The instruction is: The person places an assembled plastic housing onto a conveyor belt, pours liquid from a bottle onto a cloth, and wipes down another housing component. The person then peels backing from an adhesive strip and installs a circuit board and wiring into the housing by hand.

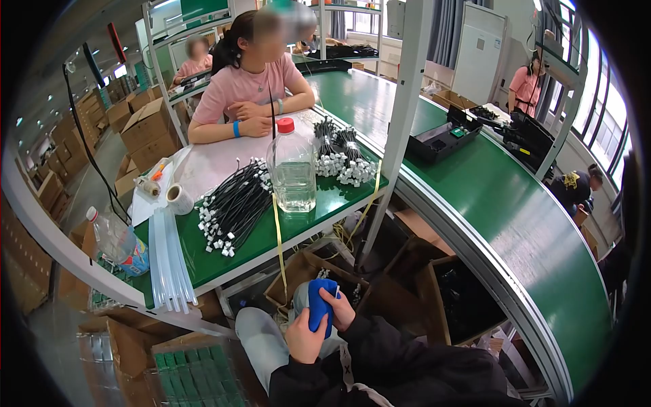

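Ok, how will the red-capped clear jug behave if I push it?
The jug is probably bottom-heavy, since liquid fills only its lower part. That liquid may slosh when shoved. Its clear, thin-looking walls would likely give if squeezed.

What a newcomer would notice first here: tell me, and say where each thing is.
Probably the bright blue object, held low in front of the wearer between the left hand and right hand. Next, the clear, red-capped bottle standing on the green tabletop, with black cables with white ends fanned out to its left in the picture.
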Available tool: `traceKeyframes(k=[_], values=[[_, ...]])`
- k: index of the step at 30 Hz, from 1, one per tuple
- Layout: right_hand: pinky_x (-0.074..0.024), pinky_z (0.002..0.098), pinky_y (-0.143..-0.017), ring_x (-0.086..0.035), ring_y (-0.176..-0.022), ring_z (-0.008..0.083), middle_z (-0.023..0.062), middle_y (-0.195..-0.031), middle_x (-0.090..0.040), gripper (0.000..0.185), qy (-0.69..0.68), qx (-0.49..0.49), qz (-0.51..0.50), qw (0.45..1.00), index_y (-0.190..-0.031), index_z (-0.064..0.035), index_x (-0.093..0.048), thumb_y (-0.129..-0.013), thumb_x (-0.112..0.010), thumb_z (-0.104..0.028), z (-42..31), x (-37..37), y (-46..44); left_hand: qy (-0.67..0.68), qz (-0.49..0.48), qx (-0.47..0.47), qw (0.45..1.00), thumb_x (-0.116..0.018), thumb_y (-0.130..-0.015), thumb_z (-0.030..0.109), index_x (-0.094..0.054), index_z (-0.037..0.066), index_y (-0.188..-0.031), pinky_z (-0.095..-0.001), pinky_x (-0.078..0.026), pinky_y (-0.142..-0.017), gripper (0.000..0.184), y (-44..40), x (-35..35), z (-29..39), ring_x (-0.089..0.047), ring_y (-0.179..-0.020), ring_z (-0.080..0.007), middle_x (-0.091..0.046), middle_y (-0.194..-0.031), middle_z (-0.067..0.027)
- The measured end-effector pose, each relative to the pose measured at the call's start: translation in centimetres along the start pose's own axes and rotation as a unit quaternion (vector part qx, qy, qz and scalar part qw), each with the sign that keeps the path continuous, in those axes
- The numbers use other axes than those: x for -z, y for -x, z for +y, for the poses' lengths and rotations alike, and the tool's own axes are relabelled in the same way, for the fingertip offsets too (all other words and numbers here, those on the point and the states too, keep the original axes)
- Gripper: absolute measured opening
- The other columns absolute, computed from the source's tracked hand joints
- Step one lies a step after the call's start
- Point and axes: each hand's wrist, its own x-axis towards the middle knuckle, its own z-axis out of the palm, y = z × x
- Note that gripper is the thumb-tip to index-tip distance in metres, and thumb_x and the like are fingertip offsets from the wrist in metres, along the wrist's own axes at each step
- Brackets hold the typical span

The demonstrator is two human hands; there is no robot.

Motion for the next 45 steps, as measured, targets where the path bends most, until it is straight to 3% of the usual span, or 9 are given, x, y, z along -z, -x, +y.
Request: traceKeyframes(k=[13,18,20,23,25,27,28,35,45], values=[[-0.0504,0.0301,-0.074,-0.06,-0.083,0.0146,0.0048,-0.097,-0.062,0.032,0.008,0.006,0.034,0.999,-0.113,-0.0045,-0.054,-0.089,-0.063,-0.024,0.5,0.0,-0.1,-0.003,-0.035,0.026,0.999,-0.067,-0.08,0.038,-0.061,0.004,-0.087,-0.0413,-0.048,-0.057,0.035,0.0,1.0,-0.2,-0.062,-0.067,-0.0358,-0.064,-0.075,-0.0149],[-0.0511,0.0306,-0.072,-0.061,-0.082,0.0141,0.004,-0.097,-0.061,0.034,-0.023,-0.005,0.023,0.999,-0.113,-0.0061,-0.055,-0.088,-0.064,-0.027,-0.2,0.8,-0.3,0.106,0.022,-0.001,0.994,-0.071,-0.078,0.011,-0.063,0.0,-0.094,-0.0271,-0.05,-0.067,0.021,-1.7,4.6,0.8,-0.064,-0.073,-0.0164,-0.066,-0.082,-0.0104],[-0.0511,0.0302,-0.07,-0.061,-0.081,0.0134,0.0032,-0.095,-0.061,0.034,-0.025,0.002,0.038,0.999,-0.112,-0.0067,-0.055,-0.088,-0.065,-0.028,-0.2,1.2,-0.4,0.053,0.098,-0.105,0.988,-0.067,-0.077,0.003,-0.062,0.001,-0.078,-0.0287,-0.048,-0.065,0.005,-3.8,8.4,3.2,-0.062,-0.072,-0.0191,-0.064,-0.083,-0.008],[-0.0505,0.0292,-0.069,-0.06,-0.078,0.0122,0.0016,-0.092,-0.061,0.035,-0.017,0.015,0.05,0.998,-0.113,-0.0078,-0.056,-0.087,-0.065,-0.03,-0.4,2.1,-0.6,0.018,0.167,-0.19,0.967,-0.068,-0.073,0.0,-0.053,0.003,-0.062,-0.031,-0.044,-0.065,0.018,-6.3,14.1,6.7,-0.058,-0.081,-0.0234,-0.063,-0.089,-0.0073],[-0.0503,0.0292,-0.07,-0.06,-0.079,0.0121,0.0015,-0.094,-0.061,0.037,-0.02,0.002,0.047,0.999,-0.114,-0.0079,-0.055,-0.088,-0.065,-0.032,-0.9,2.3,-0.3,0.018,0.202,-0.224,0.953,-0.069,-0.072,0.008,-0.06,0.003,-0.072,-0.0329,-0.044,-0.07,0.01,-7.6,17.6,11.4,-0.057,-0.081,-0.0236,-0.061,-0.09,-0.0119],[-0.0502,0.0294,-0.071,-0.06,-0.082,0.0121,0.0012,-0.095,-0.061,0.037,-0.017,-0.001,0.051,0.999,-0.115,-0.0084,-0.055,-0.088,-0.064,-0.033,-1.2,2.9,-0.2,-0.009,0.226,-0.346,0.91,-0.078,-0.061,0.027,-0.057,0.001,-0.108,-0.033,-0.044,-0.072,0.058,-9.4,20.8,12.8,-0.056,-0.094,-0.0253,-0.059,-0.105,-0.0141],[-0.05,0.0297,-0.073,-0.059,-0.085,0.012,0.0011,-0.098,-0.06,0.038,-0.017,0.009,0.039,0.999,-0.117,-0.0093,-0.054,-0.089,-0.063,-0.033,-1.1,3.5,-0.3,0.002,0.21,-0.312,0.927,-0.071,-0.066,0.047,-0.047,-0.007,-0.122,-0.0345,-0.039,-0.084,0.082,-9.5,21.8,14.0,-0.052,-0.106,-0.026,-0.053,-0.12,-0.0187],[-0.05,0.0359,-0.069,-0.059,-0.075,0.02,0.0053,-0.084,-0.059,0.042,-0.013,-0.031,0.082,0.996,-0.104,-0.0112,-0.053,-0.084,-0.063,-0.047,-1.7,6.4,0.6,-0.081,0.149,-0.492,0.854,-0.068,-0.069,0.043,-0.048,-0.006,-0.122,-0.0356,-0.04,-0.083,0.075,-11.2,23.4,16.4,-0.052,-0.106,-0.0285,-0.052,-0.121,-0.0196],[-0.0494,0.0404,-0.074,-0.059,-0.077,0.0253,0.008,-0.084,-0.06,0.047,-0.03,-0.052,0.101,0.993,-0.11,-0.0125,-0.052,-0.083,-0.062,-0.05,-0.2,11.0,0.1,-0.119,0.12,-0.559,0.812,-0.064,-0.072,0.037,-0.049,-0.004,-0.12,-0.037,-0.042,-0.083,0.065,-11.5,21.4,17.4,-0.051,-0.107,-0.0319,-0.051,-0.123,-0.0208]])
